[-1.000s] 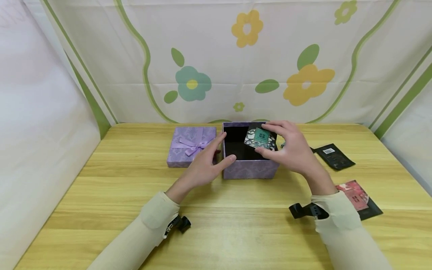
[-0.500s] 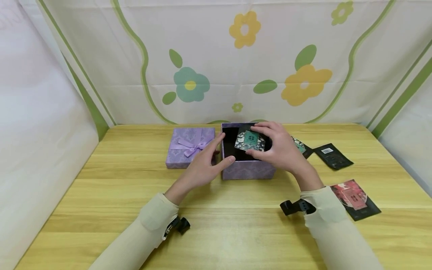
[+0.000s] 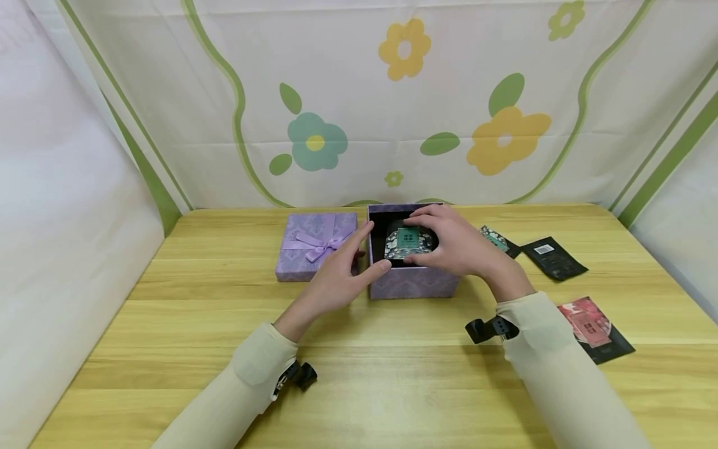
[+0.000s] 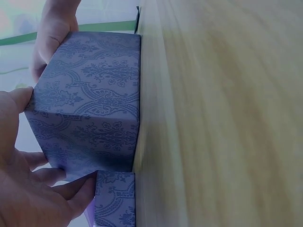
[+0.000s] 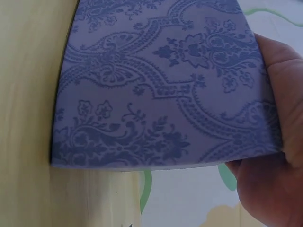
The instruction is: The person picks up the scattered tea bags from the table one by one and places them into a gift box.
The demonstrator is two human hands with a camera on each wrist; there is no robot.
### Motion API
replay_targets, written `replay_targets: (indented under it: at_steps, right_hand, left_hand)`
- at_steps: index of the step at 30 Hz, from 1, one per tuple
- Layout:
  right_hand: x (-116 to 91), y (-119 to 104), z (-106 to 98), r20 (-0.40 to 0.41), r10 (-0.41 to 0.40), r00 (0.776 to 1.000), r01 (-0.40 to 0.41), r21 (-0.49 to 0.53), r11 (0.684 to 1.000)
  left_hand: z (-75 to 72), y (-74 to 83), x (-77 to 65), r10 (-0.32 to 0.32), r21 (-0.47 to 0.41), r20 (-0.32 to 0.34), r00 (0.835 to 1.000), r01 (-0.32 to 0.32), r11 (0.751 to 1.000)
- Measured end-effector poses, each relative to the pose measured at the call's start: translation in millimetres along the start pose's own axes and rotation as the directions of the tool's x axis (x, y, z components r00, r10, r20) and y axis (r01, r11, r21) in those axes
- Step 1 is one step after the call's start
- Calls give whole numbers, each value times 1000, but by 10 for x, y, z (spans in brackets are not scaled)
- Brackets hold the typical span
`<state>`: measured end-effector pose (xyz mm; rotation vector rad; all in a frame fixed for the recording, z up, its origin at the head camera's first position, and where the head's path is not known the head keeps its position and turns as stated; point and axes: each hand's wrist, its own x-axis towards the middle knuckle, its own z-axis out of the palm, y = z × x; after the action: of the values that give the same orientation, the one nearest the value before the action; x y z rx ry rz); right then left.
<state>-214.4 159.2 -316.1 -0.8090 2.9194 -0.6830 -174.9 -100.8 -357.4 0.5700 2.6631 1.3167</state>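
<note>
A purple patterned gift box [image 3: 415, 284] stands uncovered on the table, its inside dark. My right hand [image 3: 449, 240] pinches a black sachet [image 3: 399, 249] with a green label and a floral print, holding it tilted in the box opening. My left hand [image 3: 339, 274] rests at the box's left side, thumb and fingers spread; in the left wrist view the thumb [image 4: 21, 98] touches the top corner and the other fingers lie along the side wall. In the right wrist view, the box wall hides the sachet.
A matching lid [image 3: 300, 259] with a ribbon bow lies left of the box, close to my left fingers. To the right are a green-labelled sachet [image 3: 498, 240], a black sachet [image 3: 554, 259] showing its barcode, and a pink-labelled sachet [image 3: 594, 330] near my right sleeve.
My right hand has moved left with the sachet and lowered it into the box opening. The left hand has stayed at the box's side. The green-labelled sachet on the table has come into fuller view.
</note>
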Motion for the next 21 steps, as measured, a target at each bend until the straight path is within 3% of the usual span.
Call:
replay_targets:
  at_steps: [5, 12, 21]
  right_hand:
    - [58, 1, 10, 45, 1, 999, 1, -50, 999]
    - [113, -9, 45, 44, 1, 999, 4, -116, 993]
    - [115, 5, 65, 32, 1, 1000, 1, -76, 997]
  left_hand:
    - [1, 0, -2, -2, 5, 0, 1000, 2, 1000]
    - [-7, 5, -16, -3, 0, 2, 1000, 3, 1000]
    - [-18, 8, -32, -5, -5, 10, 1000, 5, 1000]
